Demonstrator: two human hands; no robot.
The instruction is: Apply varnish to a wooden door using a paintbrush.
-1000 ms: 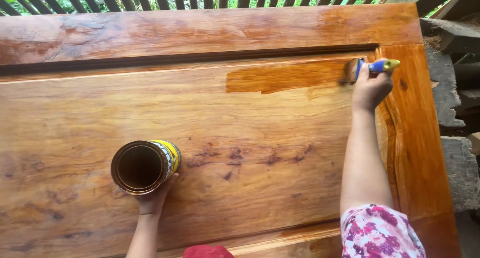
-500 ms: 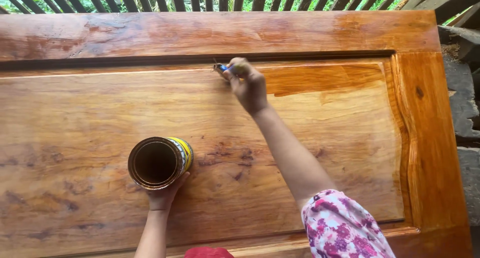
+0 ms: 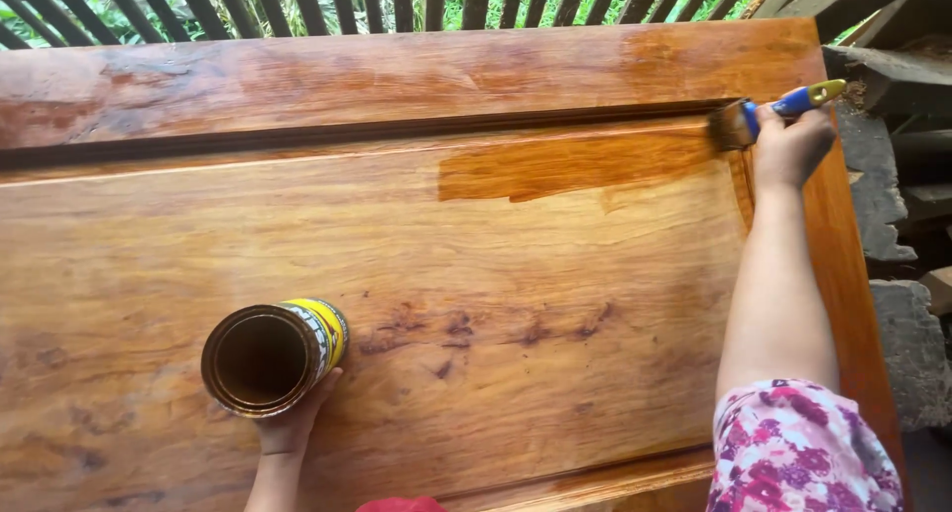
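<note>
right hand [image 3: 790, 145] gripping brush [image 3: 764, 113] at door's [image 3: 416, 71] right edge | left hand [image 3: 293, 423] clasping can [image 3: 273, 356] | bare panel between

The right hand [image 3: 790, 145] grips a paintbrush [image 3: 769, 113] with a blue and yellow handle; its bristles touch the wooden door [image 3: 555, 304] at the right end of a darker wet stripe [image 3: 575, 163]. The left hand [image 3: 293, 423] holds an open can [image 3: 273, 356] standing on the door.
</note>
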